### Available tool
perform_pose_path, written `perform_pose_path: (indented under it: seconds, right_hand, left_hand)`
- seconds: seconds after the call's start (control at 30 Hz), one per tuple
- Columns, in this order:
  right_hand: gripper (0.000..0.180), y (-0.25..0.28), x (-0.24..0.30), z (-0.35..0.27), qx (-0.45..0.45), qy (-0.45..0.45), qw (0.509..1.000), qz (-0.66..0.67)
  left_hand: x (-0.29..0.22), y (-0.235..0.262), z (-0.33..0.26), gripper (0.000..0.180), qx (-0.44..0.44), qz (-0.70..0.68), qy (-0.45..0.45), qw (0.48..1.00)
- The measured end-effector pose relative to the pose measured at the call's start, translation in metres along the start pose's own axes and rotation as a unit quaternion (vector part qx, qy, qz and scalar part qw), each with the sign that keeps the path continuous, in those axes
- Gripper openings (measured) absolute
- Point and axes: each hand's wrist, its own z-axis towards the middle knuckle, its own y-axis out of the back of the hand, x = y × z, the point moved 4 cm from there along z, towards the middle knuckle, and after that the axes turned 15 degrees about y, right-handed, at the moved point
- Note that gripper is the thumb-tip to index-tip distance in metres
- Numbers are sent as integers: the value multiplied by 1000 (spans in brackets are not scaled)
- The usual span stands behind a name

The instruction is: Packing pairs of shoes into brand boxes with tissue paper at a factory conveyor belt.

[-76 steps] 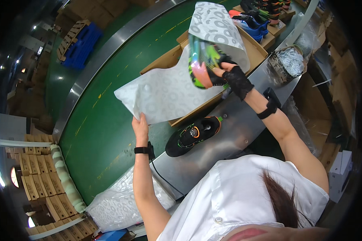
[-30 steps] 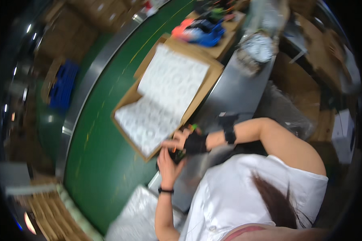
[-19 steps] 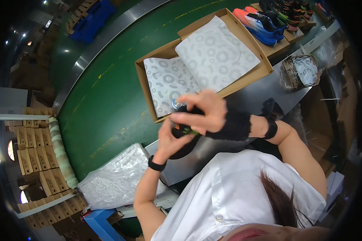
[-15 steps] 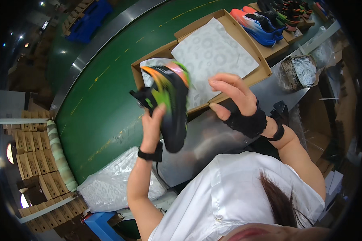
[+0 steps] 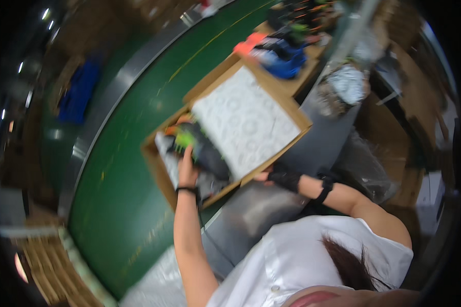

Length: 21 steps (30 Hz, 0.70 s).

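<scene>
1. The dark shoe [image 5: 205, 148], with bright green and orange patches, lay inside the box [image 5: 281, 100], toward its left end; the large, pale sheet of patterned paper [image 5: 246, 117] spread just to its right, and more of that paper showed at the shoe's left.

2. My left hand [image 5: 188, 169] was bare and had the shoe in its grasp from the left side; one digit pressed along the shoe, nearly straight, and the rest curled in against it, mostly lost to view.

3. My right hand [image 5: 266, 175] was at the near wall of the box, just beside or touching it; a black glove [image 5: 287, 179] left its fingers bare; I cannot tell whether they were bent around the cardboard or only resting there.

4. My left forearm [image 5: 189, 235] reached almost straight up from the lower edge, a dark band [image 5: 188, 190] at the wrist; my right forearm [image 5: 346, 197] came in from the right, elbow bent, wrist low beside the steel ledge [image 5: 264, 204].

5. Blur softened everything; the shoe's laces and the exact lie of its sole were hard to make out; the box wall hid part of my right fingertips; the plastic bag [image 5: 156, 281] at the bottom was cut off by the edge.
</scene>
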Motion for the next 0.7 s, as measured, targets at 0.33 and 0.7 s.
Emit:
perform_pose_path:
  seconds: [0.33, 0.7]
  right_hand:
    - [49, -2, -1, 37, -293, 302, 904, -76]
    - [50, -43, -12, 50, -53, 382, 586, -712]
  left_hand:
    - [-15, -5, -51, 44, -62, 233, -44, 969]
    - [54, 36, -141, 70, -169, 139, -77, 973]
